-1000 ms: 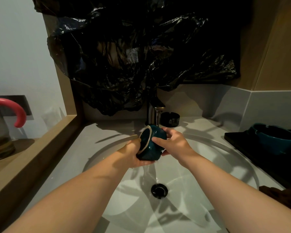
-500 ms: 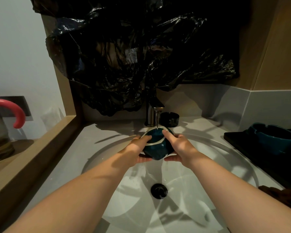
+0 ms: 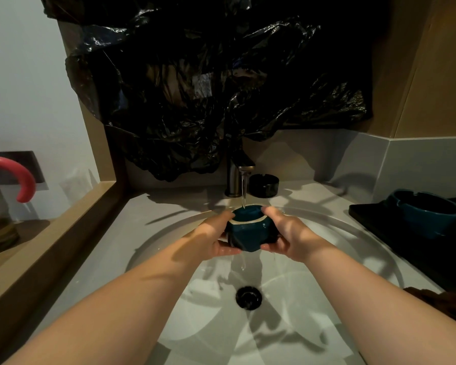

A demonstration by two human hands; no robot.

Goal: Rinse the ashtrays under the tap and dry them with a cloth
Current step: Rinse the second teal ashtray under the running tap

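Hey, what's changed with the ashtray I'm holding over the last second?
The held ashtray turned from lying on its side, opening leftward, to upright under the water stream. The left hand and right hand kept their hold on it. The tap, black ashtray and second blue ashtray stayed put.
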